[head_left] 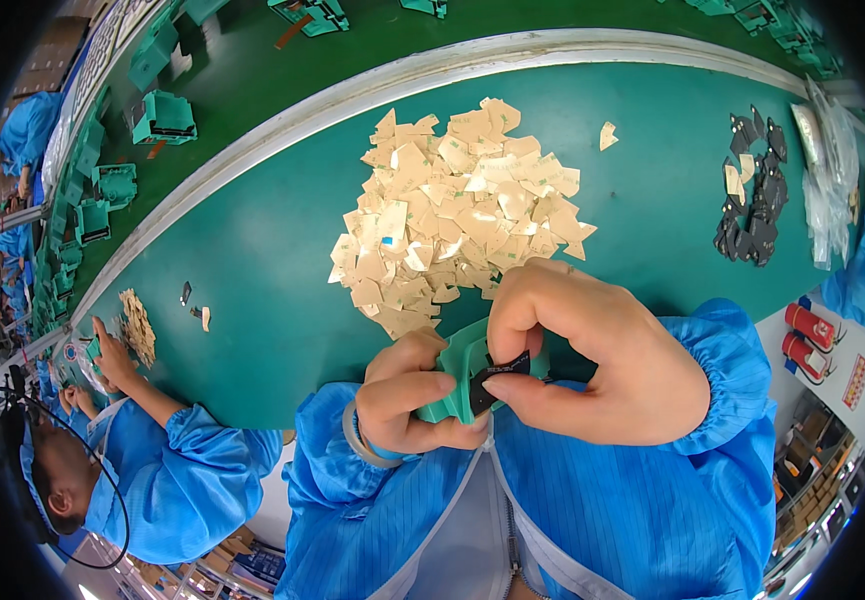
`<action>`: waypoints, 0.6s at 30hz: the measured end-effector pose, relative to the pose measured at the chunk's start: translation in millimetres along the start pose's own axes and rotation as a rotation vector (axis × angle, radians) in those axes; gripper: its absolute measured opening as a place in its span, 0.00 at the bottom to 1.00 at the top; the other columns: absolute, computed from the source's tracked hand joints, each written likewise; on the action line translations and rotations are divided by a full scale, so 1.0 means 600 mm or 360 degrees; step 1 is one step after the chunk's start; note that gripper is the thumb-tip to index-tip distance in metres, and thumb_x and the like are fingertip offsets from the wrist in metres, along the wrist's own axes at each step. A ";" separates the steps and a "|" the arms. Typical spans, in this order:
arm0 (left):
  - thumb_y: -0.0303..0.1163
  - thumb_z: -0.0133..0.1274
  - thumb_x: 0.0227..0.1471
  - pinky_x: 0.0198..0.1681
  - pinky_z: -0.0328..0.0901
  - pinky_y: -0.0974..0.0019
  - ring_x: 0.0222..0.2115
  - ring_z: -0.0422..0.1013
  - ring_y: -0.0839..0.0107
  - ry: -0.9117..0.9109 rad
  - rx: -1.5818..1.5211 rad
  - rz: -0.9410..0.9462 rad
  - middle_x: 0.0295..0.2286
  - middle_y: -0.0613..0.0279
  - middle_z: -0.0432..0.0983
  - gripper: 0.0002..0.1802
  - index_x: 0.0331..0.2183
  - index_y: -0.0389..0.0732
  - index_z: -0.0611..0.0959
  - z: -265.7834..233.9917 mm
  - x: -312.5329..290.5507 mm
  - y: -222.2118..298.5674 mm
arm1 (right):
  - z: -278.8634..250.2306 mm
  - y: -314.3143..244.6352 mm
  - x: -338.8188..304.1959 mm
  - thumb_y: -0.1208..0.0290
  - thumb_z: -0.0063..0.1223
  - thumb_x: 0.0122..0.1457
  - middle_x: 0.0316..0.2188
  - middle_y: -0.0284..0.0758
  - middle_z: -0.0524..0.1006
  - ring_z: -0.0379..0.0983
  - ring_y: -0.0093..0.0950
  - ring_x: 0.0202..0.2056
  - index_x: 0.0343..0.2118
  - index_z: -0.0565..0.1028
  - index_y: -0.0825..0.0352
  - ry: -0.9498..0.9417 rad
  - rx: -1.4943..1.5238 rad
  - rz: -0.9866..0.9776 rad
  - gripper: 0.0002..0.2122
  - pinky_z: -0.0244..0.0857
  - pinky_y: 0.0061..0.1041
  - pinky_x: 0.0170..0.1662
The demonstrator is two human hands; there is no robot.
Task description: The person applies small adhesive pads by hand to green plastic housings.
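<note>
Right hand (602, 360): thumb and forefinger pinched narrow on a small black piece (497, 388), thumb flat on its face. Left hand (402, 400): fingers closed round a green housing (462, 360), thumb on the near side. The housing is held up in front of the chest, at the table's near edge; the black piece lies against it, its long side slanting up to the right. Whether it is seated or only touching I cannot tell; the fingers cover the contact.

Progress, as judged: this housing is partway done, its black piece in place or nearly so but not yet let go.

Just beyond the hands, a broad heap of cream paper scraps (452, 200) on the green table (272, 260), which reads as the leavings of many pieces handled. One loose scrap (607, 136) lies apart, to the heap's upper right. Far right, a cluster of black parts (767, 200), apparently the stock left to use, beside clear plastic bags (827, 180).

Past the pale rail (352, 85), more green housings (163, 118) stand on a dark green surface. Left, a co-worker in blue (182, 470) reaches beside a smaller scrap pile (137, 325).
</note>
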State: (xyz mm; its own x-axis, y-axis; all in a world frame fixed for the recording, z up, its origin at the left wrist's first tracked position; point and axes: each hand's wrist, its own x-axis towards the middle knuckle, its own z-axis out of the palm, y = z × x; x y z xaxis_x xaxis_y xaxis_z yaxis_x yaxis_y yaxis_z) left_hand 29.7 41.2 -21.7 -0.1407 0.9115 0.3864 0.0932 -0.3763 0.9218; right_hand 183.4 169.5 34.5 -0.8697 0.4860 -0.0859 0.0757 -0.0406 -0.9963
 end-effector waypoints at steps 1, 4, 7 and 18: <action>0.29 0.68 0.31 0.19 0.59 0.67 0.20 0.67 0.65 -0.0018 -0.0013 0.0007 0.24 0.53 0.70 0.29 0.36 0.40 0.70 -0.002 -0.002 -0.002 | 0.000 0.000 0.000 0.83 0.56 0.43 0.23 0.31 0.66 0.61 0.24 0.24 0.26 0.66 0.66 -0.0002 -0.0015 -0.0019 0.10 0.55 0.22 0.28; 0.29 0.68 0.31 0.19 0.59 0.67 0.20 0.67 0.65 -0.0032 -0.0011 0.0018 0.24 0.54 0.70 0.29 0.36 0.40 0.70 0.000 0.000 -0.001 | 0.000 -0.001 -0.001 0.83 0.56 0.43 0.23 0.31 0.65 0.61 0.24 0.24 0.26 0.66 0.66 0.0015 -0.0045 -0.0046 0.10 0.55 0.23 0.28; 0.30 0.68 0.30 0.19 0.59 0.67 0.20 0.67 0.65 -0.0029 0.0020 0.0012 0.24 0.55 0.70 0.29 0.36 0.41 0.70 0.001 -0.003 0.000 | 0.001 -0.002 -0.002 0.83 0.56 0.42 0.23 0.31 0.65 0.61 0.24 0.24 0.26 0.66 0.65 0.0018 -0.0062 -0.0051 0.10 0.55 0.23 0.29; 0.33 0.68 0.31 0.18 0.60 0.68 0.19 0.67 0.65 -0.0013 0.0084 0.0054 0.22 0.58 0.68 0.26 0.33 0.40 0.72 0.003 -0.006 0.002 | -0.001 -0.005 -0.002 0.84 0.56 0.41 0.22 0.30 0.65 0.62 0.25 0.24 0.25 0.66 0.64 0.0012 -0.0089 -0.0052 0.11 0.55 0.24 0.30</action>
State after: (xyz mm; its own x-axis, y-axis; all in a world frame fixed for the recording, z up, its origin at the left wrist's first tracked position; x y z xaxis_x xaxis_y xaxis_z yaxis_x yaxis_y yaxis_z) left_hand 31.9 37.8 -22.3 -0.1282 0.8997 0.4172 0.1495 -0.3983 0.9050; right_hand 184.7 169.6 37.4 -0.8684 0.4931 -0.0534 0.0749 0.0240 -0.9969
